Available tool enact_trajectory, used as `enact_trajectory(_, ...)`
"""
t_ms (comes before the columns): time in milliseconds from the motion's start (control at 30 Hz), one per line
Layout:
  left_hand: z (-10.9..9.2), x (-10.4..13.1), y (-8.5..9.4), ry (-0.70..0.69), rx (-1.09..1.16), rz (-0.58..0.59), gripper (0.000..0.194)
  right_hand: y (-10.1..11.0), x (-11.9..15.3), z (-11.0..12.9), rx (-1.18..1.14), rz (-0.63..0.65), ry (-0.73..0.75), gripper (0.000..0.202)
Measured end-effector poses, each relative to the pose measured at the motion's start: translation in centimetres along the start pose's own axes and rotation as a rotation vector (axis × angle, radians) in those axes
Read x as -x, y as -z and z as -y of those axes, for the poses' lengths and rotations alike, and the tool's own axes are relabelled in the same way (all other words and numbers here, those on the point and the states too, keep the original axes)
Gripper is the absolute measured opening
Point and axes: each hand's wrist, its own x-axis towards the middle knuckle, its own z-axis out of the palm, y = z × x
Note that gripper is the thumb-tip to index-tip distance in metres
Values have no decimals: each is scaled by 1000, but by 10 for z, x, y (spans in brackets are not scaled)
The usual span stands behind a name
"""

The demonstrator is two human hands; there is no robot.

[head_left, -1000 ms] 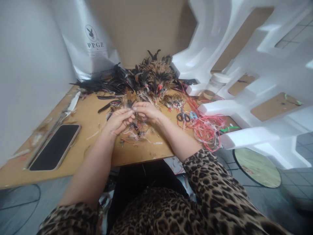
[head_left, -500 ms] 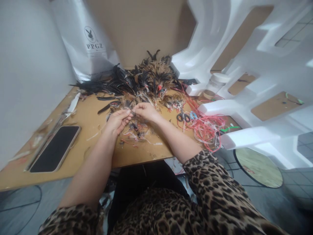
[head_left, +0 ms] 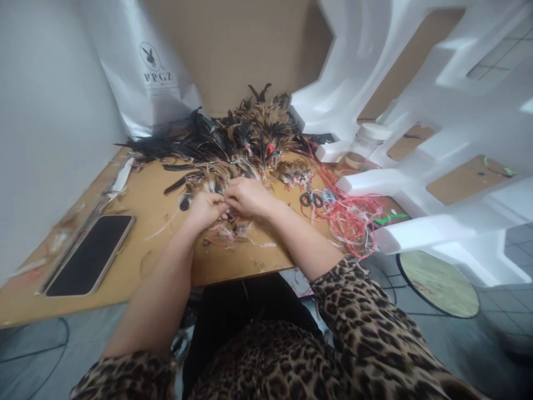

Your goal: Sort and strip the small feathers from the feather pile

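Pinching small feather bundle (head_left: 227, 206) between left hand (head_left: 207, 210) and right hand (head_left: 249, 197), fingers closed, just before feather pile (head_left: 250, 136).

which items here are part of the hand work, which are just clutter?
In hand:
left hand
right hand
small brown feather bundle
brown-black feather heap
red string tangle

Lying about:
black phone
black-handled scissors
white plastic bag

A brown board (head_left: 233, 264) carries a phone (head_left: 89, 255), feathers (head_left: 250, 136), scissors (head_left: 313, 198) and red strings (head_left: 350, 216).
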Motion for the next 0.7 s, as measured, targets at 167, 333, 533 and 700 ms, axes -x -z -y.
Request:
enact_trajectory(167, -6, 8, 4, -14, 142, 238, 18, 6, 0, -22, -600, 146, -125, 19)
enact_trajectory(333, -8, 11, 5, 26, 553, 258, 19, -3, -1, -25, -1266, 109, -243, 22)
enact_trajectory(533, -2, 6, 9, 16, 941, 252, 19, -22, -6, -14, -1607, 131, -238, 30)
enact_trajectory(700, -1, 6, 8, 34, 1017, 352, 16, -27, -8, -14, -1567, 60, -259, 32)
